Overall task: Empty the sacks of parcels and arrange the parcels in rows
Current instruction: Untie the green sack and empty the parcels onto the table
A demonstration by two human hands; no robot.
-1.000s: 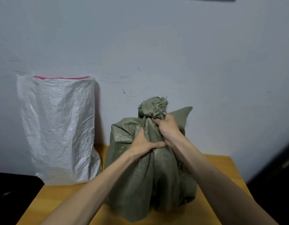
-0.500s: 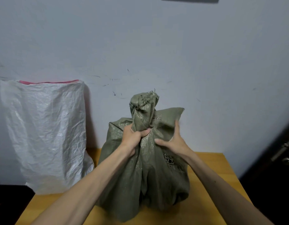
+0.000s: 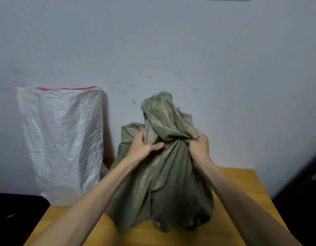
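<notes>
hands clamp green sack (image 3: 164, 183) neck: left hand (image 3: 144, 148), right hand (image 3: 198, 146) either side, sack between on table (image 3: 242, 183). white sack (image 3: 63, 139) left of hands, untouched. no parcels out; emptying, rows remain.

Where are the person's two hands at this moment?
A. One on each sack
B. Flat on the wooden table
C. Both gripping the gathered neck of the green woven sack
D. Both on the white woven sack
C: the left hand and right hand both clutch the bunched neck of the green woven sack.
</notes>
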